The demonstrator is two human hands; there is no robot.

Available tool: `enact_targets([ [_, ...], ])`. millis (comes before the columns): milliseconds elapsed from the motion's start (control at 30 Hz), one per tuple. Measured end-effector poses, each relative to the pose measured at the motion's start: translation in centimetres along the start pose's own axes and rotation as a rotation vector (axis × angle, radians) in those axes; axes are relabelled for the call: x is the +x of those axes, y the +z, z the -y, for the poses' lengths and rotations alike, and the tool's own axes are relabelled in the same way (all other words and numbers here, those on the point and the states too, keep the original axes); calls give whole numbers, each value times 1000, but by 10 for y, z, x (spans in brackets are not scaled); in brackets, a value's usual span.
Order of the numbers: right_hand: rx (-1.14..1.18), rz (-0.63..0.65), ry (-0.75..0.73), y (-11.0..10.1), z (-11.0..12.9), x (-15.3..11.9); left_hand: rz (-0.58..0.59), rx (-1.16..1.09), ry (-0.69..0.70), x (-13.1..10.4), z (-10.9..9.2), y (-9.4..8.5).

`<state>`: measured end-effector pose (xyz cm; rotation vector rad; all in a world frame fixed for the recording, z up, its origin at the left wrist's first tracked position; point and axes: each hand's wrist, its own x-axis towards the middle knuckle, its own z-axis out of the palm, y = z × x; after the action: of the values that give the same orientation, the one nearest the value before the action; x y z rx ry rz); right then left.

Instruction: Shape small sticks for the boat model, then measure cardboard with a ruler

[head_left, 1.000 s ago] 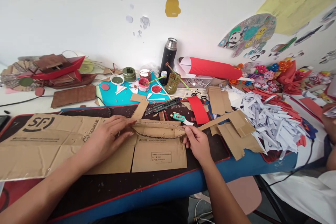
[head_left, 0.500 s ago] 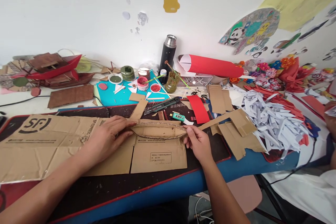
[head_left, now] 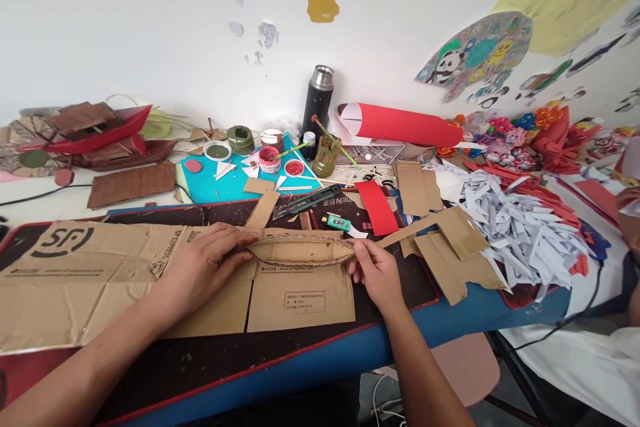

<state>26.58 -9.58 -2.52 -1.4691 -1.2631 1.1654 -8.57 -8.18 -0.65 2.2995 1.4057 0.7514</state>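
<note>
Two curved cardboard strips [head_left: 300,263] meet at both ends in a thin eye shape, lying over a flattened SF Express box [head_left: 300,307]. My left hand [head_left: 210,267] pinches their left end between thumb and fingers, its palm over the box. At the right end, my right hand [head_left: 375,270] grips the strips with thumb and curled fingers. Beyond them lie a dark green utility knife [head_left: 307,201] and a small teal cutter [head_left: 339,222].
Paint pots [head_left: 241,140] and a blue sheet [head_left: 205,180] stand behind, near a black thermos [head_left: 318,103]. Cardboard scraps [head_left: 440,267], a red strip [head_left: 377,208] and a white paper pile [head_left: 520,233] lie right. A person's white clothing [head_left: 585,360] shows at right.
The view has shifted very slightly. Both hands keep their grip on the strip ends, with no clear movement otherwise.
</note>
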Motion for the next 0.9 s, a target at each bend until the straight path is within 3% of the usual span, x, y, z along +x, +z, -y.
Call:
enact_targets([
  [233, -5, -8, -10, 0, 0, 0, -37, -19, 6, 1, -6, -11],
  [533, -41, -14, -17, 0, 1, 0, -58, -52, -83, -2, -3, -28],
  [900, -110, -2, -53, -1, 0, -1, -183, 98, -324, -25, 20, -78],
])
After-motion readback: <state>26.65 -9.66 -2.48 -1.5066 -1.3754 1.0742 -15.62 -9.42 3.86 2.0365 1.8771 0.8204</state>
